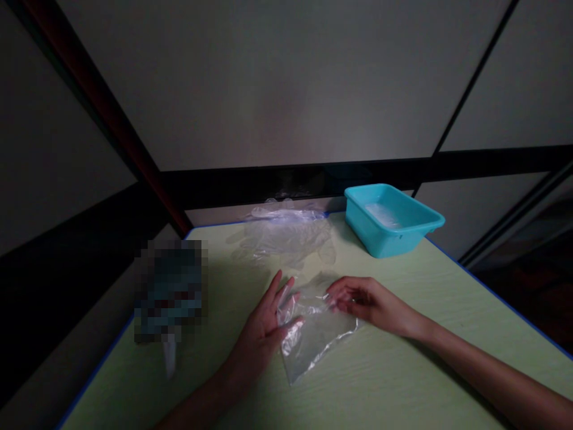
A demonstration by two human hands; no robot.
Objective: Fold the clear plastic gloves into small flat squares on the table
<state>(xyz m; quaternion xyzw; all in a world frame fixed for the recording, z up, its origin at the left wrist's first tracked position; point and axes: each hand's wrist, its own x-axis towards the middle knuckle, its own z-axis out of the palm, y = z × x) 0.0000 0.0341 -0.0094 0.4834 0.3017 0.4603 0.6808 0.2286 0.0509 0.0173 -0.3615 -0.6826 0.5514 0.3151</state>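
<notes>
Left hand (271,319): fingers spread, thumb well off them, at the left side of a clear bag (317,331); touching the film, not clamped on it. Right hand (364,298): fingers curled in at the bag's right side; can't tell from here if film is actually pinched. Bag is on the near side of the turquoise tub (396,242) and left of it, over the table (452,292).

Left of tub, about as far back: heap of clear film, looks like thin gloves (289,236). Tub has something whitish (380,215) in it, too blurred to name. Far left of tub: pixelated object with a pale handle (169,355).

Risks, my read: slick film could slide off the loose left fingers; an uneven pull could crease or tear it.
</notes>
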